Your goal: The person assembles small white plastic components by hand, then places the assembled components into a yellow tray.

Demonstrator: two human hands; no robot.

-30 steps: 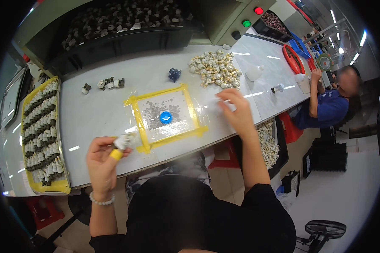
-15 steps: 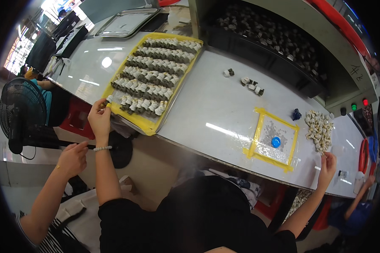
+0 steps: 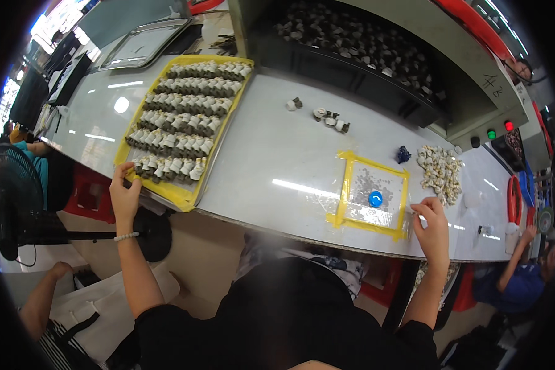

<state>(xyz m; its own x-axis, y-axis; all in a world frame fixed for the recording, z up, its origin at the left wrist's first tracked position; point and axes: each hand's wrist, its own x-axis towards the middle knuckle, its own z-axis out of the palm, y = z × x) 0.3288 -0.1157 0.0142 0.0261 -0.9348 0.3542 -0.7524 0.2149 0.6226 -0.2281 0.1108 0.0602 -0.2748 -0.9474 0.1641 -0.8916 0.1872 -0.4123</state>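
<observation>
Beside the left hand (image 3: 124, 192), small pieces (image 3: 174, 166)

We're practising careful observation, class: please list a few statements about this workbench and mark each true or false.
1. The left hand is at the yellow-edged tray. True.
2. The blue disc lies outside the yellow tape frame. False: it lies inside.
3. The green light sits between the black knob and the red light. True.
4. The right hand is inside the black bin. False: it is beside the frame.
</observation>
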